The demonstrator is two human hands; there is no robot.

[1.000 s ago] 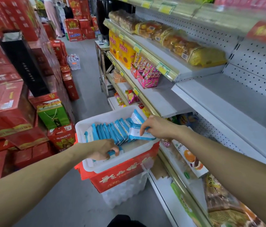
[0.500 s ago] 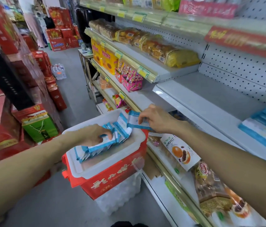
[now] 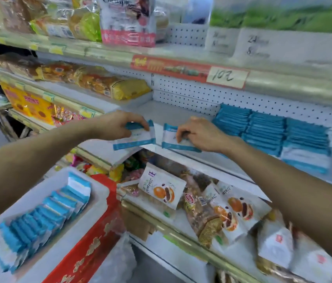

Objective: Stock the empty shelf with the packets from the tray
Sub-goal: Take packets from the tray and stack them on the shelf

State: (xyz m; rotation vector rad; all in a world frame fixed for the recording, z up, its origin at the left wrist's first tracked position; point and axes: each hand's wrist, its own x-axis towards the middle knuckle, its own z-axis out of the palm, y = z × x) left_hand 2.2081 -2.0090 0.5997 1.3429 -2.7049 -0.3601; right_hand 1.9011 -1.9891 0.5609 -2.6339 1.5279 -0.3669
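My left hand (image 3: 116, 125) grips a small stack of blue-and-white packets (image 3: 138, 138) at the front edge of the grey shelf (image 3: 173, 111). My right hand (image 3: 199, 133) pinches another blue-and-white packet (image 3: 171, 141) just to the right, also over the shelf's front edge. Several stacks of the same packets (image 3: 273, 133) lie on the shelf further right. The white tray (image 3: 44, 256) at lower left holds a row of several more packets (image 3: 44, 213).
The tray rests on a red box (image 3: 91, 248). Bagged pastries (image 3: 218, 209) fill the shelf below my hands. Yellow bread bags (image 3: 108, 84) and a pegboard back wall (image 3: 202, 92) lie above and behind. A red price strip (image 3: 181, 69) fronts the upper shelf.
Both hands have lifted out of the tray and moved up and right to the shelf, each carrying packets. My view has turned from the aisle toward the shelf.
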